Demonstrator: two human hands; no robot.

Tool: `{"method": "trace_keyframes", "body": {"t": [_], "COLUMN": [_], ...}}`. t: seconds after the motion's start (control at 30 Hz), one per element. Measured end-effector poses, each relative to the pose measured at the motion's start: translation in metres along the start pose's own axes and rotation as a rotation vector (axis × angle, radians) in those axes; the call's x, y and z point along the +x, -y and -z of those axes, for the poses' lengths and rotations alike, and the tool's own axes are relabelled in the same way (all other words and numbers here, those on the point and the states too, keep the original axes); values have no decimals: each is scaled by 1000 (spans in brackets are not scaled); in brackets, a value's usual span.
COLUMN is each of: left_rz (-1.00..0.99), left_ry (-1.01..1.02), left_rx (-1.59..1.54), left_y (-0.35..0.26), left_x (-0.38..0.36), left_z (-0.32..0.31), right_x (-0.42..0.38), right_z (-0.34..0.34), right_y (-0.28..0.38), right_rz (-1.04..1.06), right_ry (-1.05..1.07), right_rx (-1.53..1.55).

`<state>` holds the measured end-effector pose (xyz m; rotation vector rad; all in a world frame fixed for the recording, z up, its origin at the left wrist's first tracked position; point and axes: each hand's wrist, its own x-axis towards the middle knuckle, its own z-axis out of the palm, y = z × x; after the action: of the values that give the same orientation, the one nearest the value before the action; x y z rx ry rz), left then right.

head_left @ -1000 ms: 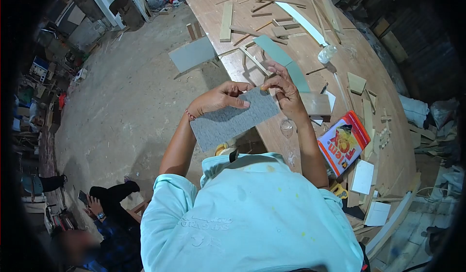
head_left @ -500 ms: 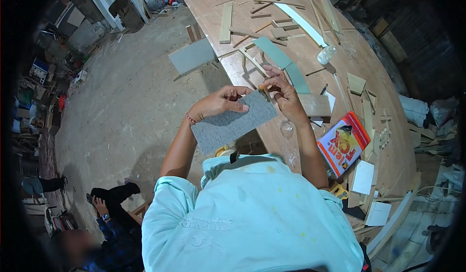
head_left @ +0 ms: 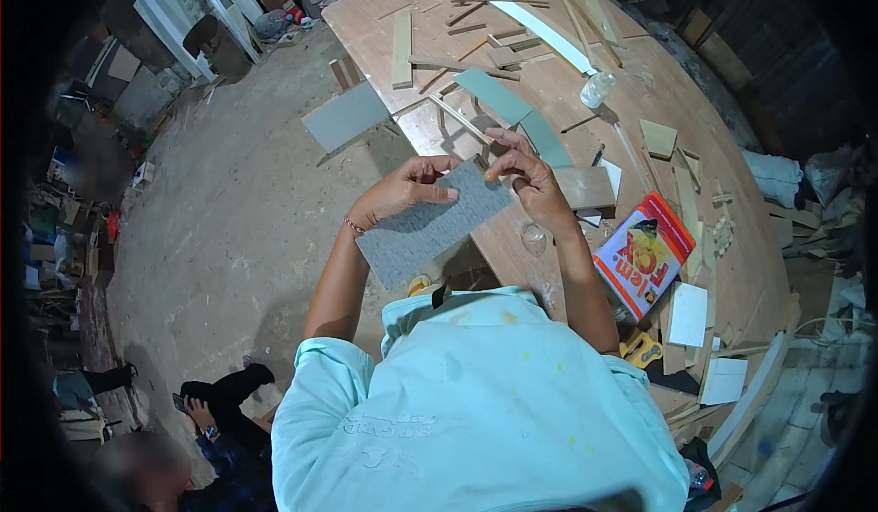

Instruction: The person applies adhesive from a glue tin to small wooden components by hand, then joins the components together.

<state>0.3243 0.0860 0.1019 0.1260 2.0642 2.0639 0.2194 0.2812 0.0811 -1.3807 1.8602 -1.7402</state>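
My left hand (head_left: 407,192) grips a grey speckled rectangular board (head_left: 437,224), thumb lying on its upper face and fingers behind the far edge. The board is held in the air by the table's near edge. At its far right corner is my right hand (head_left: 532,186), fingers bent and drawn together, with an orange-yellow smear on a fingertip. Whatever those fingers hold is too small to make out. Beyond them, grey-green strips (head_left: 498,96) lie on the wooden table (head_left: 585,146). A small clear cup (head_left: 533,235) stands beside my right wrist.
Right of my forearm lies a red, white and blue container marked FOX (head_left: 645,254), near a yellow tool (head_left: 643,349). A clear bottle (head_left: 597,90) and several wood strips (head_left: 402,50) are farther off. A seated person (head_left: 219,421) with a phone is at lower left.
My right fingers have shifted slightly at the board's corner, and the amber patch seen there shows less. The left hand keeps its hold. The whole view has moved a little.
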Motion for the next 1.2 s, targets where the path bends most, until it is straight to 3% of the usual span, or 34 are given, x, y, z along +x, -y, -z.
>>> {"method": "trace_keyframes", "body": {"t": [0.07,0.13,0.27,0.43,0.57,0.67,0.77,0.83,0.93,1.0,1.13,1.2], "left_rz": [19,-12,0,-7,-24,30,-42,14,-19,-6,-31,-36], "left_ry": [-29,1,37,14,-72,61,73,-39,8,2,-32,-45], "left_rx": [48,13,-7,-6,58,-52,31,-27,-27,-32,-80,-79], "left_y": [2,0,4,-4,-7,8,-1,5,3,3,5,5], "left_x": [0,1,4,2,2,4,5,5,7,6,6,5], "left_z": [2,0,-1,-7,-13,-2,-3,-3,-2,-2,-2,-1], "right_x": [-4,-7,0,9,14,-5,6,5,0,-6,-18,-22], "right_z": [4,6,5,2,4,-7,0,3,3,5,11,13], "right_y": [0,2,4,-4,-15,-24,-13,-12,-7,-7,-10,-11], "right_rz": [44,-41,-104,-26,-14,-88,-22,3,19,-21,-32,-54], "right_ry": [9,18,-20,-50,-71,-50,-72,-72,-66,-54,-30,2], "right_rx": [-19,204,261,9,-26,82,56,16,-63,73,62,228]}}
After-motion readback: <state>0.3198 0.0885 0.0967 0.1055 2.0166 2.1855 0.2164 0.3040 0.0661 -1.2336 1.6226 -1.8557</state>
